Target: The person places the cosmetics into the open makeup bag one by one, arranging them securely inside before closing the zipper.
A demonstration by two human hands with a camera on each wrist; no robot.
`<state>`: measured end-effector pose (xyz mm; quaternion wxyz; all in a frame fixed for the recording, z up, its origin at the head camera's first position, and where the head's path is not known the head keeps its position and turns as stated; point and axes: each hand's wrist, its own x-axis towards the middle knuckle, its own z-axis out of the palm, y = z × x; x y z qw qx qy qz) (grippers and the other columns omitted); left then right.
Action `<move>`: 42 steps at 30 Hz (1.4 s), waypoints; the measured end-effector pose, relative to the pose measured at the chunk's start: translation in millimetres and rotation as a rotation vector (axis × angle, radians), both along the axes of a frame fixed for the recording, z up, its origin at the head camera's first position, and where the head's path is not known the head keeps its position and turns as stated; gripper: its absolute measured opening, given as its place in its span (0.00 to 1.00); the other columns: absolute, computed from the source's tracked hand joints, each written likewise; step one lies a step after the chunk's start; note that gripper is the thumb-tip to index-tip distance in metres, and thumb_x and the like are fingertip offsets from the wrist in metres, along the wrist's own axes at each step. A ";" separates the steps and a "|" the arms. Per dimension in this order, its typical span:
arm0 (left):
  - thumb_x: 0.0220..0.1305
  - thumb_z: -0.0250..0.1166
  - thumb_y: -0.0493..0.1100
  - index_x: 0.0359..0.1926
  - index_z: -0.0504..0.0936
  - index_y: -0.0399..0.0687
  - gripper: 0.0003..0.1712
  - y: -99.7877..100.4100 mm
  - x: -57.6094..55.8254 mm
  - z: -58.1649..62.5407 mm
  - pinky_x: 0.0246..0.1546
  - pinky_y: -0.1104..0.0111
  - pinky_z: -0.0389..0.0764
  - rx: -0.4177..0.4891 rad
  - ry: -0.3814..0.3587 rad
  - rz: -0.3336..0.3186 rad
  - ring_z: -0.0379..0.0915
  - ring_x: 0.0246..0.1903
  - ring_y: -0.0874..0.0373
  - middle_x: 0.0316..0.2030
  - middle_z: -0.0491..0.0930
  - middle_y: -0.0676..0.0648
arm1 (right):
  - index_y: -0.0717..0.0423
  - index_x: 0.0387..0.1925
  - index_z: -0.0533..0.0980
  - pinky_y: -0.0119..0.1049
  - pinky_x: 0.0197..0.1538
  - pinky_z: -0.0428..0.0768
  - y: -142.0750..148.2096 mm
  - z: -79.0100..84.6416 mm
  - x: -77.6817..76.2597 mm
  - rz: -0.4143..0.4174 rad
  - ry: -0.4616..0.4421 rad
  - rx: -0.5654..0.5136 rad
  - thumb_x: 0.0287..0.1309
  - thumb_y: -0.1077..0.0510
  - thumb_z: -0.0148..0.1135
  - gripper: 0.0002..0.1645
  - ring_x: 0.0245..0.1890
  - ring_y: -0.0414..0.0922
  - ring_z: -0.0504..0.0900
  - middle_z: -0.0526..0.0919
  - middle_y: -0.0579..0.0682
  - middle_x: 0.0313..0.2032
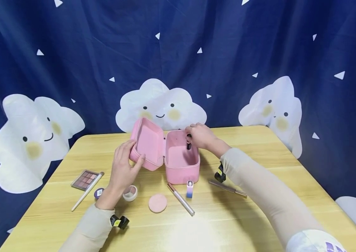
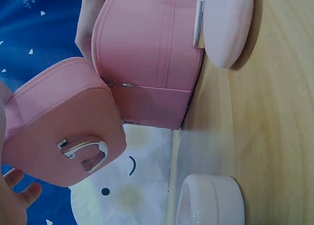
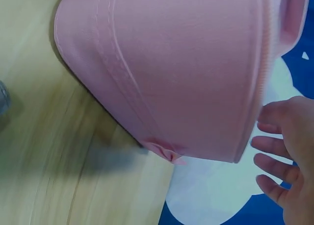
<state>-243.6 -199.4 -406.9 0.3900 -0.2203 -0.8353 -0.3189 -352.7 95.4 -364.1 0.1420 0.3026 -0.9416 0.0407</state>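
A pink cosmetic case (image 1: 182, 175) stands near the back of the table, its lid (image 1: 149, 141) swung out to the left. My left hand (image 1: 123, 164) grips the lid, with fingers along its left edge and the thumb at its front edge. The lid's outer face carries a handle (image 2: 88, 154). Over the case's right rim, my right hand (image 1: 200, 136) pinches a small dark tube-like item (image 1: 188, 141), which hangs inside the case. In the right wrist view, that hand's fingers (image 3: 274, 171) curl beside the rim, and the dark item is hidden.
Left lie an eyeshadow palette (image 1: 85, 179), a brush (image 1: 86, 192) and a small dark-blue round container (image 1: 98, 193). A white round pot (image 1: 130, 193), pink puff (image 1: 157, 203), silver tube (image 1: 181, 199) and lipstick (image 1: 189, 189) sit before the case. Another slim tube (image 1: 228, 188) lies right, under my forearm.
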 end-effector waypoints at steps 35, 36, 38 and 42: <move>0.57 0.67 0.44 0.62 0.71 0.36 0.33 1.5 0.9 -1.3 0.59 0.46 0.66 0.008 0.018 -0.004 0.65 0.58 0.38 0.59 0.72 0.36 | 0.52 0.52 0.78 0.34 0.45 0.79 40.2 -10.8 96.4 0.445 -0.192 -0.281 0.63 0.50 0.64 0.18 0.40 0.39 0.78 0.79 0.41 0.39; 0.57 0.67 0.43 0.63 0.71 0.37 0.33 1.6 1.3 -1.6 0.58 0.46 0.66 0.009 0.017 -0.004 0.65 0.59 0.39 0.60 0.72 0.36 | 0.52 0.52 0.78 0.34 0.47 0.79 39.8 -11.8 99.4 0.457 -0.196 -0.270 0.62 0.51 0.64 0.18 0.41 0.38 0.79 0.80 0.42 0.41; 0.57 0.67 0.43 0.63 0.71 0.37 0.33 1.5 1.6 -2.2 0.59 0.46 0.65 0.010 0.015 -0.002 0.65 0.59 0.39 0.60 0.72 0.36 | 0.53 0.52 0.78 0.35 0.51 0.78 38.5 -13.6 105.0 0.482 -0.191 -0.249 0.61 0.52 0.65 0.19 0.45 0.38 0.79 0.81 0.44 0.44; 0.56 0.67 0.42 0.63 0.72 0.37 0.33 2.3 2.2 -3.5 0.59 0.46 0.65 0.017 0.020 -0.005 0.65 0.59 0.39 0.59 0.72 0.37 | 0.55 0.52 0.78 0.36 0.55 0.76 36.8 -15.8 115.4 0.524 -0.125 -0.203 0.60 0.52 0.67 0.20 0.50 0.40 0.78 0.81 0.45 0.47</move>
